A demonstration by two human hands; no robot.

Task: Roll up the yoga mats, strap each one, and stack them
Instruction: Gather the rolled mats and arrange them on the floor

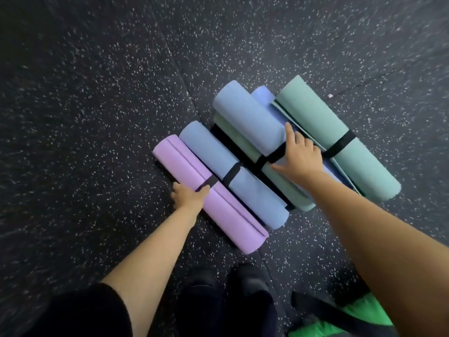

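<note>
Six rolled mats lie side by side on the black speckled floor (pixel 97 105), right of frame centre, all slanting from upper left to lower right.

At the left of the row is the lilac mat (pixel 218 207), bound by a black strap (pixel 209 182) at mid-length. The left hand (pixel 189 198) grips its left edge at the strap: thumb on top, fingers curled down the far side, their tips hidden.

Touching it on the right is the lower blue mat (pixel 255 190), also bound with a black band (pixel 232 172).

Next is a stack. The upper blue mat (pixel 245 113) rests on a pale green mat (pixel 274 181), and a black belt (pixel 261 162) crosses both. The right hand (pixel 298 156) lies on the upper blue mat over this belt, fingers spread and the forefinger stretched toward the top of the frame. Whether any finger hooks the belt cannot be told.

A periwinkle mat (pixel 263 93) shows behind the stack, mostly covered. At the right of the row is the teal mat (pixel 315 117), with a black tie (pixel 341 143) around its middle and a loose outer flap along its left side.

At bottom centre are dark shoes (pixel 250 283). At lower right is a bright green bag (pixel 359 310) with a black carrying strap.
</note>
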